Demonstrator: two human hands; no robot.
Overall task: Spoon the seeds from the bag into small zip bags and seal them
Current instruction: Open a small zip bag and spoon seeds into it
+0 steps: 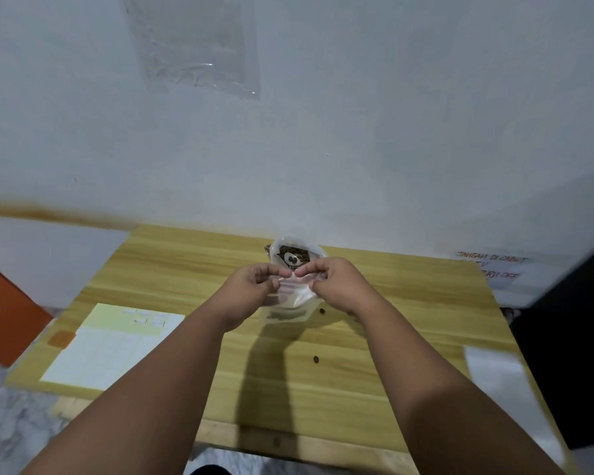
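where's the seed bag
Head view: the seed bag stands centre at the table's far edge by the wall, just behind the left hand and right hand pinching the zip bag.

Small zip bag (295,294), clear plastic, is hanging upright between left hand (254,286) and right hand (335,286), both pinching its top edge. Seed bag (294,255) is sitting open just beyond the fingertips, showing dark seeds. Two stray seeds (316,359) are lying between the forearms.

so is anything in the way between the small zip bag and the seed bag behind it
Nothing visible does. The left hand and right hand pinch the small zip bag by its top edge, held just in front of the open seed bag; no object sits between them.
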